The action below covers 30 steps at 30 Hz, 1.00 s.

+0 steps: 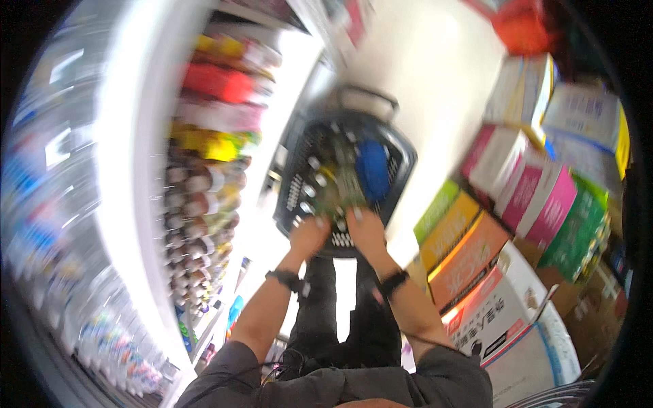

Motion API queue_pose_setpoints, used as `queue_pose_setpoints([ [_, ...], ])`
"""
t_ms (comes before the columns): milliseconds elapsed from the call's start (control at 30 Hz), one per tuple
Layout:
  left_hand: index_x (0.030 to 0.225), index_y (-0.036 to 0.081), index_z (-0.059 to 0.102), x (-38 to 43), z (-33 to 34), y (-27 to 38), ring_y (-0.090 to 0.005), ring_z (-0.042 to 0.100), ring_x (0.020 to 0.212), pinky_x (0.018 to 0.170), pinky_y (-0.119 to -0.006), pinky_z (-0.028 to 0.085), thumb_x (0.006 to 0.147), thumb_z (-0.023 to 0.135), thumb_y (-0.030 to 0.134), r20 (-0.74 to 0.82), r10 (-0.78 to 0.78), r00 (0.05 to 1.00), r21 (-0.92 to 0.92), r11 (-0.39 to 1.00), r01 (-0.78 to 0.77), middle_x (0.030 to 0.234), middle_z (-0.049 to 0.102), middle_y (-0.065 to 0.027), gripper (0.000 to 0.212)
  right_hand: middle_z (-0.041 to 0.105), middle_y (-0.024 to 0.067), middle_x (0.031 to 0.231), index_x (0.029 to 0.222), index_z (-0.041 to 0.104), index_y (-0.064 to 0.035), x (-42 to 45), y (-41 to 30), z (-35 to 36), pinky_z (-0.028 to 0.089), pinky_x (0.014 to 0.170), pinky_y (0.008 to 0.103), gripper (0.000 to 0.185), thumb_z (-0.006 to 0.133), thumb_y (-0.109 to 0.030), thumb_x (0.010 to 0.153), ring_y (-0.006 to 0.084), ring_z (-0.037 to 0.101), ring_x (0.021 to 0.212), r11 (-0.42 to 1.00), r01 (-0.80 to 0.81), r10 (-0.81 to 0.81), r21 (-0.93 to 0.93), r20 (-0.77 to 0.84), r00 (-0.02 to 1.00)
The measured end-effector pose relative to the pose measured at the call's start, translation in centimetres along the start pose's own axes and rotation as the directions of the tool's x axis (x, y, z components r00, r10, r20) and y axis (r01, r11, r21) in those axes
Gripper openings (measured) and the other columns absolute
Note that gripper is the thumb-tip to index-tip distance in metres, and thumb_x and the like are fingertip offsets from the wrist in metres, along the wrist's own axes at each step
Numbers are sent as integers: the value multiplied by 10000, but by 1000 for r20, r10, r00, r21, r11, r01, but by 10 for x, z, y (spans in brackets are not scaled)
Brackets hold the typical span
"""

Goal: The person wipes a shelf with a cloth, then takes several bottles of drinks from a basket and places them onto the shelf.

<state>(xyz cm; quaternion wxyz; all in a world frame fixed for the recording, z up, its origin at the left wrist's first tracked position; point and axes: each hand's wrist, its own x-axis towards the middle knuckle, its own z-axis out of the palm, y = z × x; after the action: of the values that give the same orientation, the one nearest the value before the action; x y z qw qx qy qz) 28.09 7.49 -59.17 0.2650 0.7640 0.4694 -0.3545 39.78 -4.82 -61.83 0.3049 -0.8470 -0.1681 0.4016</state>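
A black plastic shopping basket lies in front of my legs, with slotted walls and a handle at its far end. My left hand and my right hand are side by side over its near part. Both hands' fingertips meet a greenish item in the basket, perhaps a clear package. Motion blur hides whether they grip it. Against the basket's right side rests a blue object, too blurred to name. Dark bands circle both wrists.
Store shelves on the left carry rows of bottles and colourful packaged goods. A bright white shelf edge runs close by. Stacked cartons and boxes line the right. Pale floor extends ahead between them.
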Motion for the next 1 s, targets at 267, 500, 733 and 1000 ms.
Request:
queue_pose_setpoints([
  [267,963,47,761,-285,-157,-54,-379,709,942,821,-460,557,863,496,624,82,103,991,9,995,-104,977,737,-196,642,698,186,743,757,708,-35,-179,-143,-122,556,641,502,510,654,-539,812,367,707,716,523,681,-424,-513,536,730],
  [500,913,134,760,-487,-204,-147,-368,677,657,605,-497,523,837,606,557,-623,135,770,10,986,-164,694,683,-152,457,612,125,641,695,644,-71,-302,-305,-162,524,518,431,376,756,-425,757,334,647,590,-229,968,-778,-106,617,-117],
  [733,619,81,545,-660,-213,-222,-297,566,488,451,-382,442,706,786,250,-990,27,-136,67,951,-302,555,537,-91,307,529,125,596,642,527,-66,-446,-458,-182,441,448,420,373,794,-310,731,316,543,474,-494,867,-808,-68,403,-430],
  [1000,623,77,536,-763,-210,-293,-253,522,463,447,-368,415,702,820,211,-908,-22,-418,113,949,-294,541,486,-71,324,500,124,616,683,501,-56,-611,-583,-141,417,456,386,389,778,-310,782,302,537,509,-652,741,-757,-161,85,-648],
])
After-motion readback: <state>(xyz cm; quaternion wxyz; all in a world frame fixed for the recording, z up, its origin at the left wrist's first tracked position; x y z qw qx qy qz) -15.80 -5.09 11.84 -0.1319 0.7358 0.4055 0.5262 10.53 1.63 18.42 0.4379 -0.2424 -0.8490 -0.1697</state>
